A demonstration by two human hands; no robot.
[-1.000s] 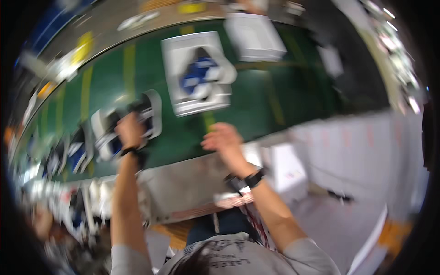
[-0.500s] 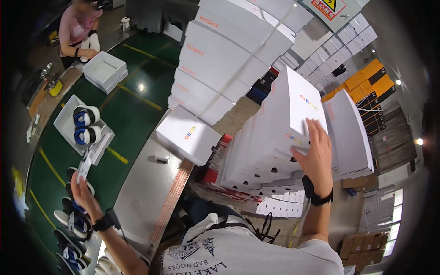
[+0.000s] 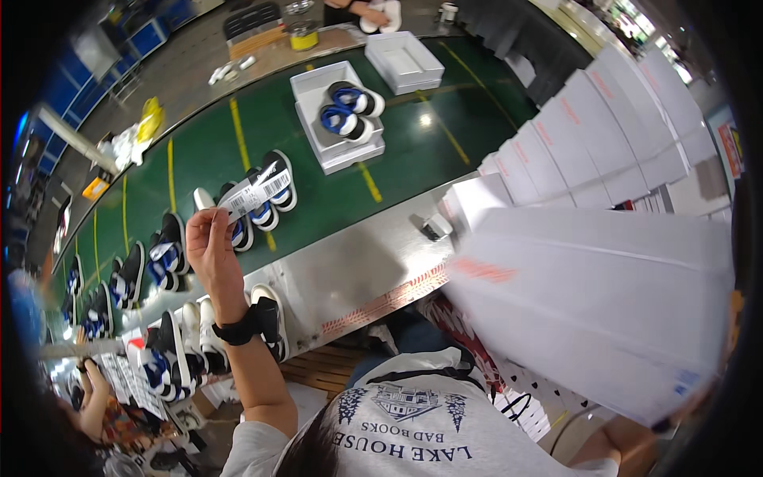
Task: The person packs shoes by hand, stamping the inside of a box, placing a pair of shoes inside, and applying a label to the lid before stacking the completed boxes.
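My left hand (image 3: 211, 245) is closed in a pinch on a strip of white barcode labels (image 3: 261, 195), held over the shoes on the green conveyor belt (image 3: 310, 208). At the right, a large white shoe box (image 3: 588, 306) is tilted and smeared by motion above the metal ledge's end. My right hand (image 3: 688, 409) grips it at its lower far corner, mostly hidden in shadow at the picture's rim. Beyond the left hand, an open white shoe box (image 3: 316, 151) on the belt carries a pair of black, white and blue sneakers (image 3: 347, 111).
Another open box (image 3: 404, 63) sits at the belt's far side, near a person's hands (image 3: 373, 14) holding white shoes. Stacked white boxes (image 3: 580, 135) rise at the right. More sneakers (image 3: 167, 250) line the belt leftward. A metal ledge (image 3: 350, 274) borders it, bearing a small dark-and-white item (image 3: 435, 227).
My view has swung left. The right hand, earlier against the stacked boxes, now has one lifted off and tilted toward the ledge. My left hand still holds the label strip.
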